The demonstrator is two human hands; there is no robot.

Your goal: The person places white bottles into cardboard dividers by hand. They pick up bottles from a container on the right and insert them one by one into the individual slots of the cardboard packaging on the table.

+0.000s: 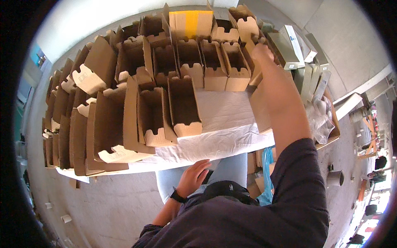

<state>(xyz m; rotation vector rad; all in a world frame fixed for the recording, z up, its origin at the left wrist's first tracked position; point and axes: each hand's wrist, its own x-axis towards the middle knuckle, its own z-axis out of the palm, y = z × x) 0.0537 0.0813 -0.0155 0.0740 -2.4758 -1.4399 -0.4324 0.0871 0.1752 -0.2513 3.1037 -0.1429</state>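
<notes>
My right hand [264,53] reaches far out to the back right of the table. Its fingers are curled at the top of a narrow cardboard box [255,74]; whether they grip its edge or something small is hidden. Below my right forearm stands a brown cardboard panel [260,108], partly covered by the arm. My left hand [194,177] rests above my lap by the table's front edge, fingers stretched out and holding nothing. Nearest to it on the table are two open-topped cardboard bins [190,129] [156,138] with notched fronts.
Rows of cardboard bins [165,61] cover the white-clothed table [223,109]. A box with yellow tape [191,25] stands at the back. At right are long flat boxes [285,49] and clear plastic wrap [321,124]. A blue bag [268,173] hangs beside my right leg.
</notes>
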